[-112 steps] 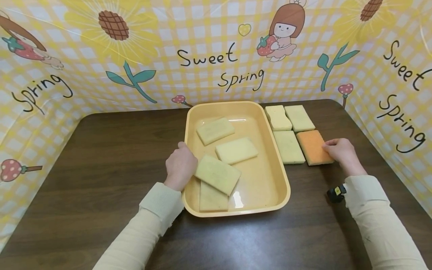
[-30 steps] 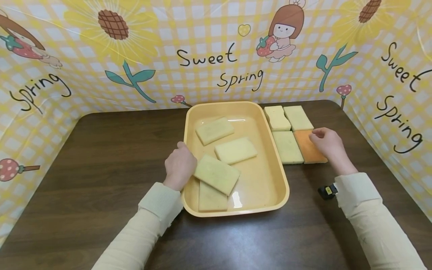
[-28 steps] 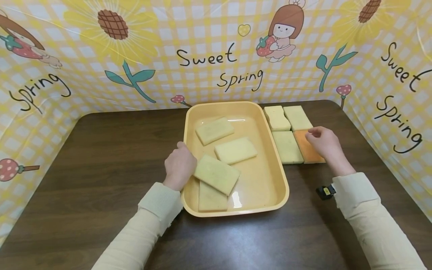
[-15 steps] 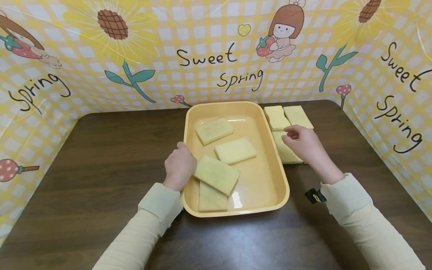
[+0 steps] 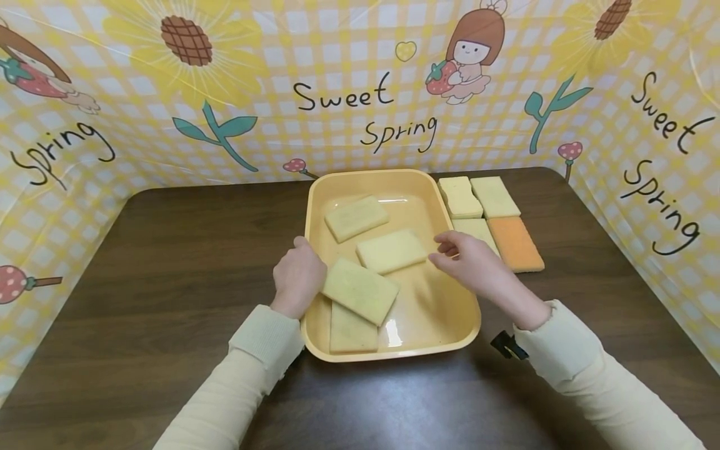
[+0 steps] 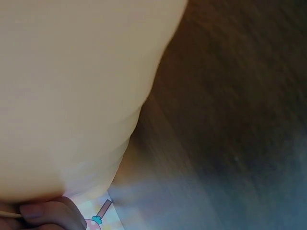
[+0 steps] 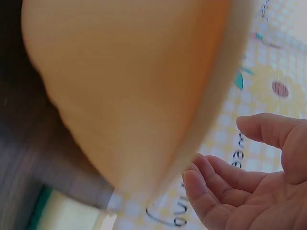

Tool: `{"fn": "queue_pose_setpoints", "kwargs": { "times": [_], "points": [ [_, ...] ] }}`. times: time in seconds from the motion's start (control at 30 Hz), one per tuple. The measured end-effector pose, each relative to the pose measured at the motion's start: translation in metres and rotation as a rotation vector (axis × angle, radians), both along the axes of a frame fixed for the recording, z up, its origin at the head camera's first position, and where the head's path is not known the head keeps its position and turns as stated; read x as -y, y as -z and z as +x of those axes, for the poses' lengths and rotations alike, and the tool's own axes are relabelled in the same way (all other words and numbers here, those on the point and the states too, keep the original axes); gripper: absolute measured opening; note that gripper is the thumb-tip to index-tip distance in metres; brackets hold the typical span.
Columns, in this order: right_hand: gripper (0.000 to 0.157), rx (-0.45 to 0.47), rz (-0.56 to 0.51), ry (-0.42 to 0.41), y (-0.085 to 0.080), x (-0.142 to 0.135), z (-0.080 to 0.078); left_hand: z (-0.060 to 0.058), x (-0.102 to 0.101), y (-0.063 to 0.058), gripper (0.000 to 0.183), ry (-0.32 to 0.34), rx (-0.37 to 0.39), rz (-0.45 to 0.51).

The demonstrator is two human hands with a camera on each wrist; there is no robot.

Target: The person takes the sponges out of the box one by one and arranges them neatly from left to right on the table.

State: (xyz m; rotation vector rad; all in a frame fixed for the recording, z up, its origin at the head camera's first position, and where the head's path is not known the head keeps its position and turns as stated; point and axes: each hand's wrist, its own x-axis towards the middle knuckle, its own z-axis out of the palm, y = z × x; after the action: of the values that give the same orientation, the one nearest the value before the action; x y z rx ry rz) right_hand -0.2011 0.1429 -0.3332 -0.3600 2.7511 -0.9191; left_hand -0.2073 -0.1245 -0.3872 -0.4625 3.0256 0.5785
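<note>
My left hand (image 5: 298, 278) grips the left rim of a yellow plastic tray (image 5: 433, 312); in the left wrist view its curled fingers (image 6: 50, 214) show at the rim. Above the tray's right side hovers my right hand (image 5: 472, 265). In the right wrist view its thumb and fingers are apart with nothing between them. Inside the tray lie several pale sponges: one at the back (image 5: 357, 219), one in the middle (image 5: 390, 250), and a front sponge (image 5: 361, 290) overlapping a lower one (image 5: 353, 331).
Right of the tray, sponges form a two-by-two block: a wavy-edged sponge (image 5: 460, 197), a pale rectangular sponge (image 5: 495, 197), an orange-topped sponge (image 5: 514, 244) and a pale sponge (image 5: 472, 227) partly hidden by my right hand. A patterned cloth (image 5: 337, 125) surrounds the dark wooden table (image 5: 214, 244).
My right hand has let go of the orange-topped sponge, which now sits squarely in the block, and has moved left over the tray. The left hand stays on the rim.
</note>
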Motion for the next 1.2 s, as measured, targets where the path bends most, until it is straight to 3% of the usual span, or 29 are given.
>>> {"fn": "queue_pose_setpoints", "kwargs": {
  "times": [0.5,0.83,1.2],
  "points": [
    [0.043,0.026,0.011,-0.154,0.017,0.034,0.019,0.0,0.0,0.0,0.015,0.006,-0.008,-0.009],
    [0.046,0.01,0.022,-0.179,0.03,0.049,0.028,0.0,0.0,0.0,0.016,0.007,0.002,-0.007],
    [0.061,0.014,0.055,-0.138,0.042,0.062,0.031,0.0,-0.001,-0.001,0.016,0.001,-0.002,-0.006]
  ]
}}
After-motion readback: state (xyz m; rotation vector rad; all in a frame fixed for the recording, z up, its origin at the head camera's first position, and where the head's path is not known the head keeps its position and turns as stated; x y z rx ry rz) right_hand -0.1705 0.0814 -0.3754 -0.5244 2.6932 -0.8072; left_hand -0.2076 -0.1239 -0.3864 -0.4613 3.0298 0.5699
